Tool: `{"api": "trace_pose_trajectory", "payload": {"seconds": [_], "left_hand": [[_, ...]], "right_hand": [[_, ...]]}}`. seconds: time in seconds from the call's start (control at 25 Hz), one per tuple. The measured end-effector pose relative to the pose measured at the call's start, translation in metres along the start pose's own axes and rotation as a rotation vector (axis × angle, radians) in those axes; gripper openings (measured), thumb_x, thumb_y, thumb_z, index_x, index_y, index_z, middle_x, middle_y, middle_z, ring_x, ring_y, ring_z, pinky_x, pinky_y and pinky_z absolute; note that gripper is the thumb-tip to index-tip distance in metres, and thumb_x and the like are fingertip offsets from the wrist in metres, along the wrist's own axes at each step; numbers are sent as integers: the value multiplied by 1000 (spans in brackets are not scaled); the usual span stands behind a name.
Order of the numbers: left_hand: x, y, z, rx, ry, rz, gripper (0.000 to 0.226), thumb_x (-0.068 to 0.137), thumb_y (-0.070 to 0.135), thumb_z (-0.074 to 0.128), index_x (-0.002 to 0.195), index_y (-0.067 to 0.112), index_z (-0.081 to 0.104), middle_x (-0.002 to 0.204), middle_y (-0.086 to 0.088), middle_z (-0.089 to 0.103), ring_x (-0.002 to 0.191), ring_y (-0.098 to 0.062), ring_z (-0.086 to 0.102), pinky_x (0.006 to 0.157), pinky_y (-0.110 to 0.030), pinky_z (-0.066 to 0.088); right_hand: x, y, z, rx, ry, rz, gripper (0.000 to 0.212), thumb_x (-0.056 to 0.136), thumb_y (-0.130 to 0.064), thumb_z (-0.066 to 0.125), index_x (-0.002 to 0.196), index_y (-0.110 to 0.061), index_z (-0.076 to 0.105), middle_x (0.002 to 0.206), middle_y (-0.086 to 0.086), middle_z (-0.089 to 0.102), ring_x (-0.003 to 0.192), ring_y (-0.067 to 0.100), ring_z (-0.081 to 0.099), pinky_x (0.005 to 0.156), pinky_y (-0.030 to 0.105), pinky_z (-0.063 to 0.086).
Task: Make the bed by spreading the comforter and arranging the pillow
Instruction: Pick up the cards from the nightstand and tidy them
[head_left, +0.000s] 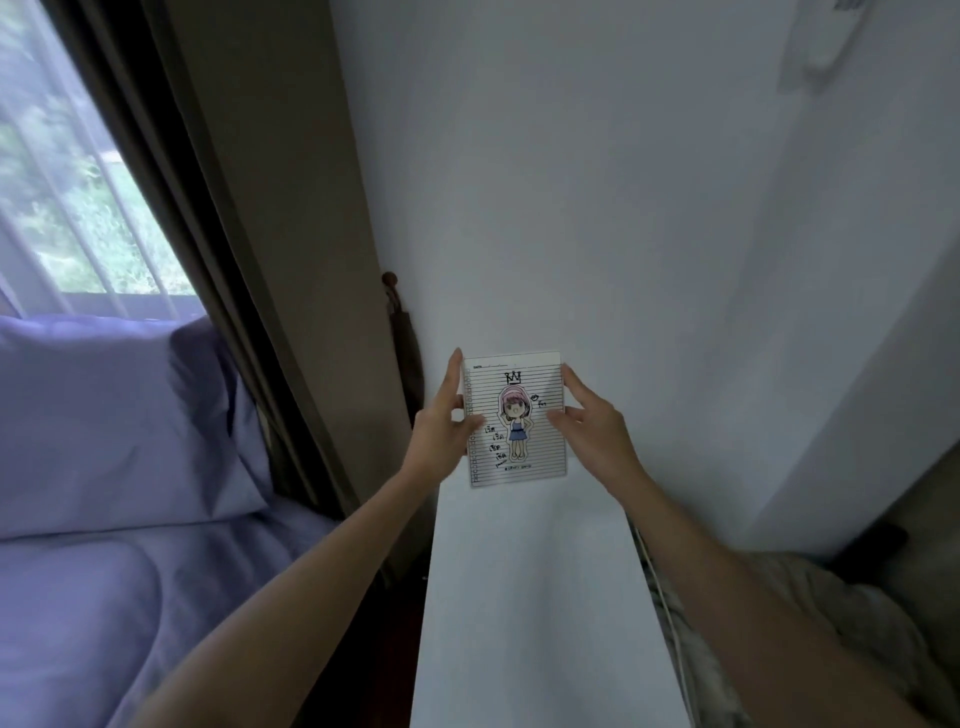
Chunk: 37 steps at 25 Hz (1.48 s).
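Observation:
A lavender pillow (104, 415) leans upright at the head of the bed on the left, under the window. The lavender comforter (104, 613) lies below it with soft creases. Both of my hands are off to the right of the bed, at a lined card with a cartoon girl drawn on it (514, 415), which stands against the white wall on a white surface (530, 597). My left hand (441, 421) grips the card's left edge. My right hand (592, 421) touches its right edge with the fingers spread.
A brown curtain (249, 208) hangs between the bed and the white wall (597, 182), with a tieback hook (388, 279) beside it. The window (67, 197) is at the upper left. A thin white cable (670, 613) runs along the surface's right edge.

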<state>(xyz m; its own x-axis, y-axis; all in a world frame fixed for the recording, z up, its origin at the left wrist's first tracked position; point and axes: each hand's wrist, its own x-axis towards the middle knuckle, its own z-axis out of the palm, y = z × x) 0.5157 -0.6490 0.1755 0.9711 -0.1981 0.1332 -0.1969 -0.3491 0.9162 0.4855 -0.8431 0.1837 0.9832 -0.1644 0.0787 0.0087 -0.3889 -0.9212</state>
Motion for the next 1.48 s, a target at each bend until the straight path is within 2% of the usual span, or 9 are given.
{"api": "trace_pose_trajectory", "payload": {"seconds": [0.12, 0.28, 0.4, 0.56, 0.76, 0.88, 1.08, 1.24, 1.48], "left_hand": [[-7, -27, 18, 66, 91, -42, 84, 93, 7, 55, 149, 42, 3, 130, 5, 60, 101, -6, 60, 93, -26, 49], [-18, -75, 47, 188, 116, -179, 80, 95, 13, 50, 148, 45, -1, 120, 3, 65, 95, -16, 65, 86, -24, 48], [-29, -122, 69, 244, 12, -223, 80, 97, 12, 41, 146, 44, -12, 126, -9, 62, 99, -29, 65, 88, -35, 52], [-31, -165, 94, 223, -130, -212, 83, 97, 5, 37, 142, 40, -24, 140, -1, 49, 99, -10, 55, 77, -17, 45], [-14, -208, 112, 218, -87, -269, 77, 97, 0, 37, 150, 27, -13, 140, -14, 48, 113, -31, 58, 79, -21, 42], [-14, -225, 116, 199, -110, -277, 81, 97, -1, 36, 147, 33, -18, 139, 4, 43, 110, -19, 56, 74, -6, 39], [-22, -233, 118, 279, -186, -237, 87, 95, 0, 38, 142, 36, -26, 140, 20, 33, 118, -21, 55, 93, -25, 44], [-27, -228, 120, 247, -207, -241, 95, 95, 1, 40, 135, 51, -29, 156, 11, 25, 132, -22, 47, 107, -37, 42], [-35, -215, 118, 262, -225, -253, 97, 95, 4, 43, 132, 54, -31, 156, 6, 29, 128, -26, 50, 101, -46, 48]], "right_hand": [[0, 28, 17, 1, 0, 10, 63, 92, -14, 56, 147, -33, 32, 120, -14, 59, 107, 6, 60, 73, -1, 43], [-5, 85, 48, 58, 13, 93, 61, 90, -9, 56, 143, -34, 38, 121, -23, 53, 111, 10, 59, 90, 23, 51], [-12, 132, 69, 107, 22, 180, 61, 89, -5, 55, 141, -31, 39, 123, -22, 52, 114, 9, 56, 81, 8, 46], [-9, 187, 83, 153, 23, 236, 69, 82, 8, 50, 141, -27, 39, 123, -27, 51, 121, 6, 51, 83, -1, 41], [10, 242, 94, 166, -47, 233, 78, 74, 13, 44, 131, -41, 42, 122, -41, 48, 128, 16, 49, 107, 38, 42], [13, 263, 100, 232, -71, 250, 78, 71, 14, 44, 124, -43, 46, 124, -34, 53, 126, 15, 52, 109, 45, 40], [5, 278, 103, 351, -95, 239, 78, 68, 13, 46, 122, -43, 48, 128, -28, 56, 127, 19, 52, 109, 56, 37], [-3, 276, 98, 319, -86, 285, 74, 65, 3, 50, 123, -43, 45, 125, -35, 54, 126, 11, 52, 110, 52, 36], [-3, 277, 92, 185, -273, 347, 89, 63, -12, 56, 142, -46, 31, 137, -24, 51, 131, 8, 46, 108, 50, 40]]}}
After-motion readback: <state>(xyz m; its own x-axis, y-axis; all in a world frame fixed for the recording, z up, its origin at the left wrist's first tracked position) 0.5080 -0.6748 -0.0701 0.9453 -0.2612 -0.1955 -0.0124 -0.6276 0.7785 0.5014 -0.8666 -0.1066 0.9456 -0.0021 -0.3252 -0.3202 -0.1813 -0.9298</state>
